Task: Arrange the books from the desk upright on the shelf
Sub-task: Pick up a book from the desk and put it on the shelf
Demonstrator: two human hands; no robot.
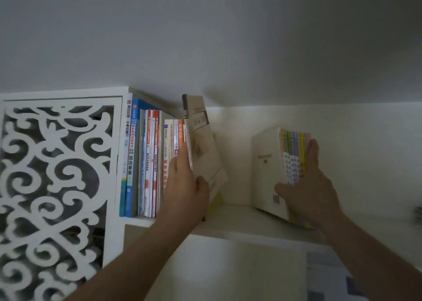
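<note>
Grip, left hand [186, 186]: fingers flat along the spine side of a tall cream paperback [204, 145], thumb curled onto its front cover, so the book is pinched between them. Book tilts, top leaning toward 11 o'clock against the row of upright books [148, 163], foot kicked out toward 5 o'clock on the white shelf board [237, 218].

Grip, right hand [312, 186]: thumb across the cream cover at 9 o'clock, fingers wrapped round the far side, clamping a small bundle of thin books [290, 161] with pastel spines. Bundle stands on the same board, well apart from the row, open gap between. It leans slightly; lower edge blurred, probably touching the board.

White fretwork panel [52, 186] at 9 o'clock of the row. Grey wall [228, 37] above.
</note>
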